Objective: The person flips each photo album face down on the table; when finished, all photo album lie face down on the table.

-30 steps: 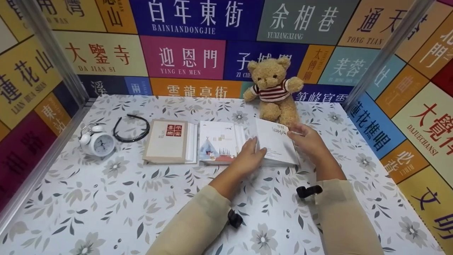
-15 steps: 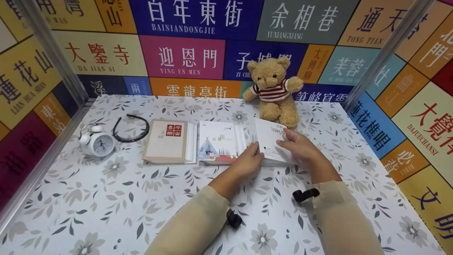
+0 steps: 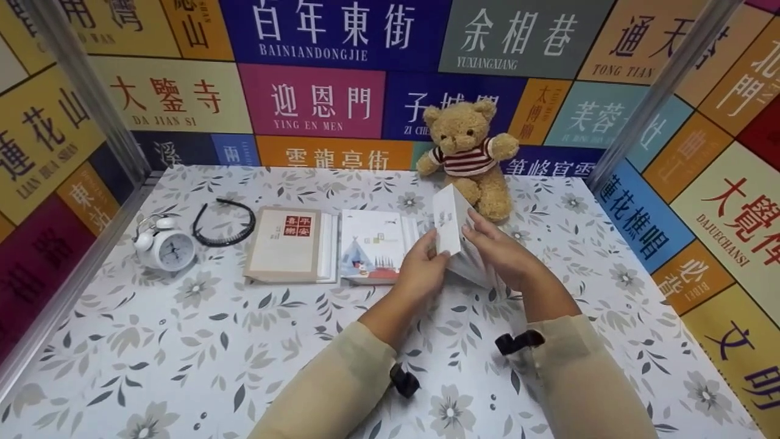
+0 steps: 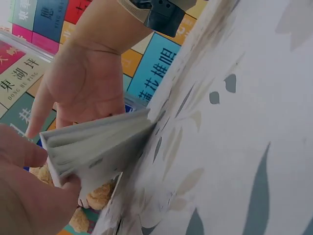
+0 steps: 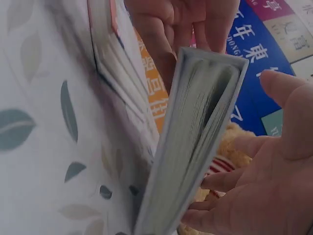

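A thick white photo album point(image 3: 450, 219) is tilted up on the right of the table, its spine raised. My left hand point(image 3: 420, 268) pinches the spine end, with its thumb point(image 4: 73, 190) bent over the lower corner in the left wrist view. My right hand point(image 3: 503, 253) is on the album's other side; in the right wrist view its fingers point(image 5: 222, 180) are extended and the fingertips lie at the cover. The bundled page edges point(image 5: 198, 142) face that camera. Just left of my left hand lies an album with a tent picture point(image 3: 372, 244).
A beige album point(image 3: 286, 247) lies farther left, beside a black headband point(image 3: 228, 241) and a white alarm clock point(image 3: 173, 247). Behind the tilted album sits a teddy bear point(image 3: 466, 155) in a striped shirt. Panels with printed characters point(image 3: 323, 100) wall the table point(image 3: 304, 366).
The white album has gone from lying nearly flat, cover up, to tilted with its spine raised. My right hand has moved left along the cover; the left now grips the spine end.
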### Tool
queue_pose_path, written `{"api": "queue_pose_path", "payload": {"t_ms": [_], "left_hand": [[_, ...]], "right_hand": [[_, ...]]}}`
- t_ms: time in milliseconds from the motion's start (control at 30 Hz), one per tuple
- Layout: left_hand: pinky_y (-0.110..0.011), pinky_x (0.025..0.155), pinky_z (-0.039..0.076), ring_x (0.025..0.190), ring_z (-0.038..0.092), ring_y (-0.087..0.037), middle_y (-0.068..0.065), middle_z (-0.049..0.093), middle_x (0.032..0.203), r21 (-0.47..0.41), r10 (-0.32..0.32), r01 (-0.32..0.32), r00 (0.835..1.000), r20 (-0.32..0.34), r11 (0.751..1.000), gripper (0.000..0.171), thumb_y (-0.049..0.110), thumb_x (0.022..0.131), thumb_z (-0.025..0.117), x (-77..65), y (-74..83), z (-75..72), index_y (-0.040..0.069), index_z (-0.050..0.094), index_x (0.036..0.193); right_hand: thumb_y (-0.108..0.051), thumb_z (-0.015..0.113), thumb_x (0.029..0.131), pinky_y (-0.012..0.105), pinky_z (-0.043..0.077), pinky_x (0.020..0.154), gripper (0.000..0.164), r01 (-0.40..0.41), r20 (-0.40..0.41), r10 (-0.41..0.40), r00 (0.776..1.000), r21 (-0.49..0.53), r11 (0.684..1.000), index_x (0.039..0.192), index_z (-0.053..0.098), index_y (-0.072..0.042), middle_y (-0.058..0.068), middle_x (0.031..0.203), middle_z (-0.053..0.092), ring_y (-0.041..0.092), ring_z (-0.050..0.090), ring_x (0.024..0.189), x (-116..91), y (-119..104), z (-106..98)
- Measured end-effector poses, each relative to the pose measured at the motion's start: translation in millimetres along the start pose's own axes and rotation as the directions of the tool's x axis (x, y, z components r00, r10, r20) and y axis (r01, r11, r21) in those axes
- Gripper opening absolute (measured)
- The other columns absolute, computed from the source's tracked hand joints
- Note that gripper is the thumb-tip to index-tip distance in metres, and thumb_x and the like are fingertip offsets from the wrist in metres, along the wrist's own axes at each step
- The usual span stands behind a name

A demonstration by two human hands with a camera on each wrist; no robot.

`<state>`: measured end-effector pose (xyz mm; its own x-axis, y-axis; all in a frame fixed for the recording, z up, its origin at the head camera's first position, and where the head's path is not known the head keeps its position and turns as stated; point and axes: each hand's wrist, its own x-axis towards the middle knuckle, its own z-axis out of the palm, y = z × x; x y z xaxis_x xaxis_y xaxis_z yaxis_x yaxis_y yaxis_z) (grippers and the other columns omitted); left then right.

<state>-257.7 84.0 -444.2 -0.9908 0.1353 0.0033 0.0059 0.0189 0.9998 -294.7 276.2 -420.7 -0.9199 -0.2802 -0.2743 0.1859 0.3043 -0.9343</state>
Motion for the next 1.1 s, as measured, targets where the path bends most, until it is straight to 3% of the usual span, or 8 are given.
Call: {"api": "queue_pose_path", "payload": {"t_ms": [133, 267, 367, 467, 667, 800, 967, 1100], "left_hand": [[-0.033, 0.124, 0.046, 0.154, 0.05, -0.03, -0.021, 0.047, 0.166, -0.1, 0.001, -0.005, 0.999, -0.045, 0.995, 0.062, 0.01, 0.106, 0.059, -0.5, 6.2, 1.2, -0.003, 0.038, 0.163], [-0.037, 0.126, 0.044, 0.156, 0.047, -0.029, -0.019, 0.048, 0.166, -0.205, 0.047, -0.056, 0.998, -0.044, 0.977, 0.062, 0.012, 0.106, 0.061, -3.3, 11.5, 2.2, 0.0, 0.041, 0.163], [-0.041, 0.129, 0.041, 0.157, 0.045, -0.028, -0.012, 0.048, 0.167, -0.186, 0.094, -0.095, 0.995, -0.013, 0.978, 0.059, 0.016, 0.106, 0.062, -5.1, 12.8, 3.1, 0.004, 0.046, 0.162], [-0.042, 0.131, 0.037, 0.159, 0.042, -0.027, -0.006, 0.044, 0.171, -0.093, 0.102, -0.099, 0.994, 0.037, 0.991, 0.056, 0.021, 0.108, 0.06, -6.4, 10.6, 3.1, 0.008, 0.048, 0.161], [-0.039, 0.13, 0.038, 0.158, 0.043, -0.032, -0.011, 0.041, 0.172, -0.004, 0.037, -0.037, 0.995, 0.094, 0.999, 0.056, 0.022, 0.107, 0.059, -2.9, -1.6, 2.7, 0.007, 0.05, 0.16], [-0.04, 0.129, 0.04, 0.158, 0.042, -0.031, -0.013, 0.04, 0.172, -0.078, -0.095, 0.107, 0.985, 0.141, 0.991, 0.058, 0.023, 0.107, 0.06, 1.4, -11.2, 3.2, 0.012, 0.048, 0.162], [-0.041, 0.137, 0.024, 0.166, 0.028, -0.03, -0.014, 0.031, 0.176, -0.171, -0.197, 0.228, 0.964, 0.181, 0.958, 0.061, 0.02, 0.109, 0.055, 7.7, -20.4, 1.4, 0.011, 0.039, 0.166], [-0.041, 0.139, 0.016, 0.169, 0.017, -0.028, -0.013, 0.023, 0.179, -0.213, -0.213, 0.264, 0.949, 0.234, 0.941, 0.066, 0.017, 0.109, 0.05, 11.0, -23.8, -0.5, 0.009, 0.027, 0.17]], "right_hand": [[-0.047, 0.053, 0.111, 0.063, 0.006, 0.137, 0.079, 0.037, -0.007, -0.036, 0.999, 0.059, 0.998, 0.174, 0.008, -0.032, 0.015, 0.182, 0.0, 0.038, 0.002, 0.17, -2, -5, 4], [-0.037, 0.052, 0.113, 0.058, 0.03, 0.132, 0.072, 0.061, -0.02, -0.058, 0.998, 0.203, 0.977, 0.174, 0.013, -0.035, 0.015, 0.178, 0.021, 0.035, 0.032, 0.161, -5, -10, 7], [-0.035, 0.05, 0.114, 0.042, 0.05, 0.116, 0.068, 0.082, -0.054, -0.07, 0.996, 0.26, 0.962, 0.173, 0.017, -0.034, 0.014, 0.172, 0.033, 0.022, 0.056, 0.139, -5, -12, 8], [-0.039, 0.046, 0.115, 0.029, 0.058, 0.102, 0.065, 0.1, -0.094, -0.079, 0.992, 0.236, 0.967, 0.173, 0.019, -0.031, 0.013, 0.17, 0.036, 0.009, 0.064, 0.122, -5, -12, 7], [-0.034, 0.05, 0.114, 0.02, 0.059, 0.096, 0.066, 0.147, -0.167, -0.124, 0.978, 0.133, 0.98, 0.172, 0.025, -0.016, 0.017, 0.173, 0.035, 0.01, 0.062, 0.125, -6, -12, 0], [-0.02, 0.059, 0.11, 0.016, 0.054, 0.105, 0.067, 0.193, -0.244, -0.17, 0.955, 0.072, 0.979, 0.169, 0.031, -0.007, 0.015, 0.174, 0.036, 0.022, 0.049, 0.15, -9, -16, -7], [-0.008, 0.062, 0.106, 0.031, 0.037, 0.131, 0.068, 0.188, -0.285, -0.168, 0.944, 0.042, 0.981, 0.167, 0.033, -0.001, 0.015, 0.174, 0.036, 0.027, 0.032, 0.165, -11, -17, -23], [-0.018, 0.067, 0.106, 0.039, 0.028, 0.136, 0.07, 0.09, -0.31, -0.086, 0.947, 0.001, 0.996, 0.166, 0.035, -0.002, 0.012, 0.174, 0.037, 0.024, 0.031, 0.165, -12, -16, -34]]}}
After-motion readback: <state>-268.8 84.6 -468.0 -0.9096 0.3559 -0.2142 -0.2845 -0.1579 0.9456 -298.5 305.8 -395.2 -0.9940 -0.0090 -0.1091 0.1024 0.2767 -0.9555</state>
